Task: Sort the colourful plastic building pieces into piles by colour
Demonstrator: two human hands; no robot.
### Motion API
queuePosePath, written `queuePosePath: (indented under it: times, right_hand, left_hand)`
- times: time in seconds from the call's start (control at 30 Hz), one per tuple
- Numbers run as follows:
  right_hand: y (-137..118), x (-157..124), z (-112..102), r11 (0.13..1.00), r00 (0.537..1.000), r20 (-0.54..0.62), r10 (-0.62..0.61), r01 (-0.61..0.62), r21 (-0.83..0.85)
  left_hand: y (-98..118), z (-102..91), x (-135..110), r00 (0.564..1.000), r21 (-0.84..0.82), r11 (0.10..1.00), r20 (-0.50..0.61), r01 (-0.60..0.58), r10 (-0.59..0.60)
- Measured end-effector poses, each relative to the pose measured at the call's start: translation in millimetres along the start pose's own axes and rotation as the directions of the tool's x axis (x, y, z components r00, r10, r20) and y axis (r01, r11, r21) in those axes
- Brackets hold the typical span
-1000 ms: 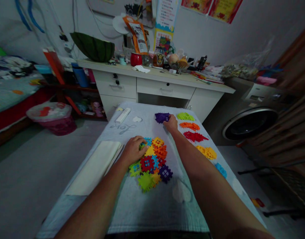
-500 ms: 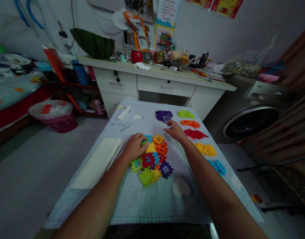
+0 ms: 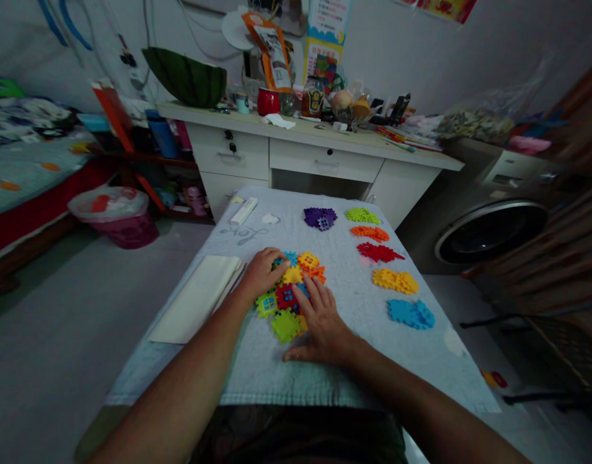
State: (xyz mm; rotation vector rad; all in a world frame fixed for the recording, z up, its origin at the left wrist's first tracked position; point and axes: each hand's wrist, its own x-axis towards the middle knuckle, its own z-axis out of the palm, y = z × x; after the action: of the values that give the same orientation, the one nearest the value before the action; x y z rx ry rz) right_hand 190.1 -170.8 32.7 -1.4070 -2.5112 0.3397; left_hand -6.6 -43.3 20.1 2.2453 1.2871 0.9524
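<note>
A mixed pile of toothed plastic building blocks, in several colours, lies mid-table. My left hand (image 3: 265,276) rests on the pile's upper left edge, its fingers laid over blue and green pieces and not closed round any. Over the right side of the pile my right hand (image 3: 324,325) is spread, thumb apart, partly hiding the pieces beneath. Between the hands show a yellow block (image 3: 292,275) and a red window block (image 3: 286,298). Lower down are a green window block (image 3: 266,305) and a plain green block (image 3: 286,326).
Sorted heaps of blocks lie beyond: purple (image 3: 319,218), light green (image 3: 362,214), orange (image 3: 370,233), red (image 3: 379,252), yellow (image 3: 395,281) and blue (image 3: 411,313). A folded cream cloth (image 3: 199,299) is at left, a white bar-shaped object (image 3: 244,211) farther back. A cabinet (image 3: 228,151) stands behind.
My right hand has come back from beside the purple heap to the mixed pile, its fingers now spread over it. My left hand stays on the pile. The view has shifted slightly.
</note>
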Motion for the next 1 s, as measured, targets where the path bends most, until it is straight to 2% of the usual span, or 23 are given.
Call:
queuePosePath:
  times: [0.13, 0.3, 0.4, 0.53, 0.63, 0.7, 0.8, 0.9, 1.0]
  right_hand:
    - [-1.6, 10.7, 4.8, 0.997, 0.999, -0.004, 0.041, -0.041, -0.062]
    - [15.0, 31.2, -4.0, 0.994, 0.998, -0.045, 0.042, -0.046, -0.099]
    - [27.8, 40.7, -6.4, 0.995, 0.995, -0.093, 0.027, -0.036, -0.097]
    - [47.2, 42.8, -11.6, 1.000, 0.974, -0.227, -0.008, 0.008, -0.002]
    - [62.8, 37.3, -23.7, 0.992, 0.940, -0.327, 0.091, -0.057, 0.113]
    - [72.1, 32.1, -33.6, 0.980, 0.943, -0.289, 0.166, -0.124, 0.158]
    - [80.3, 24.4, -43.7, 0.967, 0.967, -0.138, 0.216, -0.193, 0.168]
    - [80.6, 20.0, -45.7, 0.971, 0.981, -0.027, 0.192, -0.185, 0.152]
    - [78.4, 19.4, -44.3, 0.979, 0.990, 0.016, 0.143, -0.144, 0.147]
  left_hand:
    - [0.2, -1.4, 0.5, 1.000, -0.038, 0.999, 0.013, 0.027, -0.027]
    - [-1.3, -4.4, 1.3, 0.996, -0.084, 0.992, 0.011, 0.090, -0.090]
    - [-3.0, -4.5, 1.8, 0.996, -0.088, 0.992, 0.006, 0.086, -0.086]
    - [-5.6, -2.0, 2.7, 0.998, -0.082, 0.995, -0.027, 0.051, -0.053]
    - [-6.8, -0.6, 3.3, 0.998, -0.074, 0.996, -0.044, 0.047, -0.050]
    - [-6.8, -0.1, 3.4, 0.998, -0.064, 0.997, -0.042, 0.046, -0.049]
    - [-6.4, 0.6, 3.2, 0.998, -0.054, 0.998, -0.034, 0.045, -0.047]
    - [-6.8, 1.8, 2.6, 0.998, -0.056, 0.997, -0.038, 0.052, -0.054]
    - [-8.1, 3.4, 2.2, 0.997, -0.060, 0.996, -0.049, 0.060, -0.063]
